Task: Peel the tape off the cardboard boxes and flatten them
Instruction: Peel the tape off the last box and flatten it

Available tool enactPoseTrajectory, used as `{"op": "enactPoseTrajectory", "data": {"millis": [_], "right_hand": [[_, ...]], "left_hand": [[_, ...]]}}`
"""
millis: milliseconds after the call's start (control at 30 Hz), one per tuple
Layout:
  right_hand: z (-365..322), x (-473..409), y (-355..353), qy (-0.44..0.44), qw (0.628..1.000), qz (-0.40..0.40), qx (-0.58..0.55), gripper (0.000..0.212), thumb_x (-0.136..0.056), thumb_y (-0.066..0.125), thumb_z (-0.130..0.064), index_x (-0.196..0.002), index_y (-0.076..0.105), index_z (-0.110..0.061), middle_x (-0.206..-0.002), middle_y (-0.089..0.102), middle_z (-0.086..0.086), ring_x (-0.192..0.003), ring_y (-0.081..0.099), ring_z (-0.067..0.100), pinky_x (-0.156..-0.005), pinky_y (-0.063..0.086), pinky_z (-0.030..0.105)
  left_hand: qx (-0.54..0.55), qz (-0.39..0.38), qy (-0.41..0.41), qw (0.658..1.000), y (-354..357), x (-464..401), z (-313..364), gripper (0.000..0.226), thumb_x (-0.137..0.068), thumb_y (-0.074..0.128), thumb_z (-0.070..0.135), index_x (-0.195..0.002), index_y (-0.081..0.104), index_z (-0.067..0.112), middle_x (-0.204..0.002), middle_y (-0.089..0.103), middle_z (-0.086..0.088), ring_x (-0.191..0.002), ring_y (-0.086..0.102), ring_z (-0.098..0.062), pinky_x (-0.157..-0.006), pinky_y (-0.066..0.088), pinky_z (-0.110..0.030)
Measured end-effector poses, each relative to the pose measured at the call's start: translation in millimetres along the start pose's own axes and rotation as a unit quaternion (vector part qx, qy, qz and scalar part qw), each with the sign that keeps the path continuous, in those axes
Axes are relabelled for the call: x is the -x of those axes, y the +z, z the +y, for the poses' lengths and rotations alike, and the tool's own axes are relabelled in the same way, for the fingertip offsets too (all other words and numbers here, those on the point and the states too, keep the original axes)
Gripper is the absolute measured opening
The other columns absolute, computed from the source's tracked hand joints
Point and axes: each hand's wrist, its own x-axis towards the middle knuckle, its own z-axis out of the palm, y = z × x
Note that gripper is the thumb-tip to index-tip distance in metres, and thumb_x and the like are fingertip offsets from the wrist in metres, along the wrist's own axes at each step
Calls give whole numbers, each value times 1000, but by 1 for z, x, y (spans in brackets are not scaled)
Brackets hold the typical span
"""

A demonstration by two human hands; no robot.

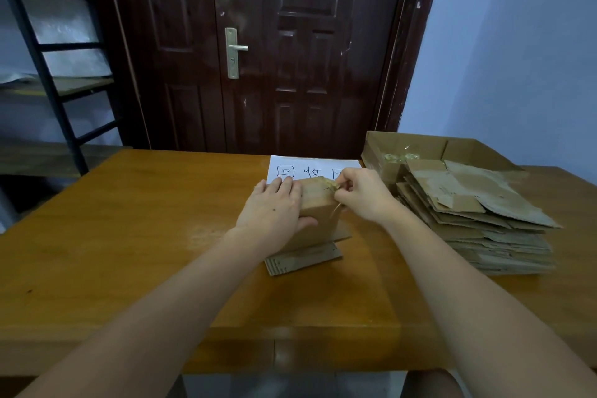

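head view: left hand (274, 207) grips brown cardboard box (318, 220), right hand (361, 194) pinches yellowed tape (332, 185).

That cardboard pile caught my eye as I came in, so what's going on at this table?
A person is stripping tape from a small brown cardboard box standing on the wooden table. The left hand grips the box to steady it, while the right hand pinches a strip of yellowish tape at its top edge. To the right lies a stack of flattened cardboard sheets, with an open cardboard box behind it. A white paper sheet with handwriting lies beyond the hands.
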Motion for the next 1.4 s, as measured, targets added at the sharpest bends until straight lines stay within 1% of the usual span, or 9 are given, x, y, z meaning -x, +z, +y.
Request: {"op": "enactPoseTrajectory", "data": {"millis": [233,367,533,800,900,1033,1133,1267,1400], "right_hand": [[7,-5,-7,-22,998,-54,-5,21,-88,58,7,-90,63,-14,-82,69,7,-64,74,16,-71,61,33],[6,-5,-7,-89,991,-56,82,22,-88,55,2,-86,57,-20,-70,68,-2,-68,66,14,-71,55,40],[8,-2,1,-179,961,-22,209,10,-92,54,-6,-94,58,-15,-87,54,-5,-84,55,25,-71,47,41],[4,26,9,-152,981,-32,113,36,-106,45,-20,-139,61,-24,-121,60,-1,-111,56,16,-96,44,30],[-1,28,5,-68,994,-68,-46,30,-107,46,-25,-129,67,-27,-119,51,-1,-100,57,9,-82,43,11],[6,27,8,-35,970,-135,-197,24,-104,55,-26,-118,67,-41,-118,48,8,-94,63,15,-83,58,25],[9,25,14,-52,970,-139,-193,34,-101,61,-24,-113,67,-55,-113,49,6,-100,61,25,-90,60,37],[11,24,21,-34,960,-101,-259,15,-98,66,-23,-99,69,-37,-102,57,3,-94,61,25,-91,58,49],[15,28,25,27,914,-75,-397,9,-104,54,-15,-97,60,-14,-92,61,2,-84,66,15,-74,56,30]], "left_hand": [[33,-5,30,999,2,-3,-13,88,-98,32,74,-163,21,16,-169,26,-6,-156,23,-23,-128,17,-44],[43,-4,67,997,1,-4,-26,86,-98,33,74,-163,22,19,-170,25,-4,-156,22,-21,-128,14,-40],[61,-35,99,993,-2,-6,-43,85,-97,34,74,-165,15,26,-172,18,1,-158,16,-17,-128,7,-35],[30,-18,83,996,-3,-1,-41,85,-98,38,72,-165,14,25,-172,16,3,-158,14,-17,-128,10,-37],[5,15,77,997,-7,5,-32,79,-101,45,64,-164,20,23,-168,25,2,-151,23,-21,-123,20,-38],[67,47,64,995,-4,15,-15,69,-100,57,47,-159,29,25,-160,32,4,-146,27,-20,-121,22,-40],[103,80,13,991,1,20,2,75,-85,54,68,-145,45,24,-148,46,5,-138,39,-21,-120,29,-42],[89,140,-63,984,12,17,23,72,-80,46,79,-119,57,20,-125,60,-2,-121,51,-28,-112,36,-52],[100,197,-65,973,23,15,22,65,-79,54,75,-112,59,19,-119,61,-1,-116,53,-27,-110,37,-55]]}}
